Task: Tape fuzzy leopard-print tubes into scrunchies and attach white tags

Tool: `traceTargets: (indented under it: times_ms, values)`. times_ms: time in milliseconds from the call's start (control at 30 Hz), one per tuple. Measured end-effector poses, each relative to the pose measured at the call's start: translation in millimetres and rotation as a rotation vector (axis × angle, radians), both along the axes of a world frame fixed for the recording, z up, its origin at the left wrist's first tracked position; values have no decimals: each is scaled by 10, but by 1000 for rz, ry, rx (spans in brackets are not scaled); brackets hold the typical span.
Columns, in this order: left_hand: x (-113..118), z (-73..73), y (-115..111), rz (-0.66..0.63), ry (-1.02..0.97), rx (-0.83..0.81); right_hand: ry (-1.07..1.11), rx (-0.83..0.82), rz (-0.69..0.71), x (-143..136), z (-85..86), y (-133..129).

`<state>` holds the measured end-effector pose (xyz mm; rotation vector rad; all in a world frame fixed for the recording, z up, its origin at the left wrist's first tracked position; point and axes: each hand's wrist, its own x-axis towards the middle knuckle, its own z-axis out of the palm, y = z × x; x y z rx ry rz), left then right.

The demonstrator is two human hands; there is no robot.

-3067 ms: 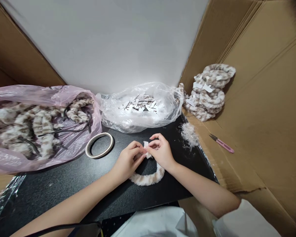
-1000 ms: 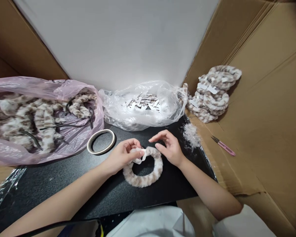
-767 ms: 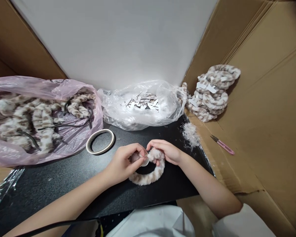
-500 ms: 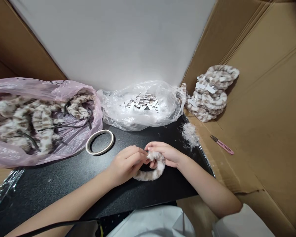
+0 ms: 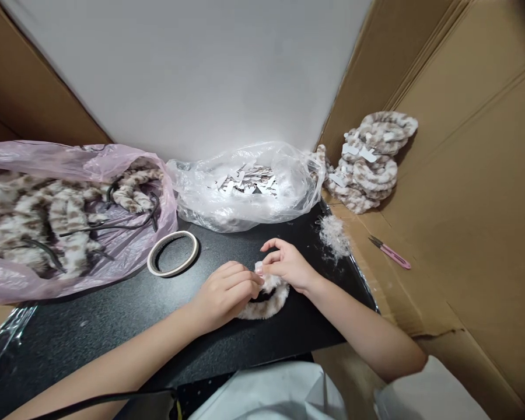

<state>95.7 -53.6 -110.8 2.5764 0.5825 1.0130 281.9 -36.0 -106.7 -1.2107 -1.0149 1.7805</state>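
A spotted white and brown fluffy ring (image 5: 269, 306) lies on the black tabletop near its front edge. My left hand (image 5: 230, 291) is closed on the ring's left side, hiding that part. At the top of the ring my right hand (image 5: 286, 265) pinches with thumb and index finger beside a small white piece (image 5: 258, 268), its other fingers raised and curved. The fingertips of both hands almost meet there, and exactly what the right fingertips grip is too small to tell.
Left, a pink bag (image 5: 126, 256) holds fluffy pieces and dark cords. A tape roll (image 5: 192, 256) lies beside it. Behind is a clear bag (image 5: 192, 204) of white tags. At right are stacked fluffy rings (image 5: 376, 175), loose fluff (image 5: 333, 236) and pink snips (image 5: 394, 255).
My right hand has shifted from cupping the ring's right side to above its top, its fingers lifting. A small white piece now shows at the ring's top. The view has shifted slightly.
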Motion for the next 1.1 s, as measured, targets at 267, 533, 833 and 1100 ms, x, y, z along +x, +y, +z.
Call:
traceTargets:
  times_ms: [267,533,833,1100]
  values:
    - [6,36,11,219,-75,-278,-347,749,-176,-26,-49,-127]
    - [7,48,-9,88,-220,-104,-564,1255,-248,-8,-139,-166]
    - [12,58,-21,172,-237,-160,-505,1213,-310,-33,-96,-190]
    - [21,60,19,259,-172,-294,-336,901,-238,-47,14,-247]
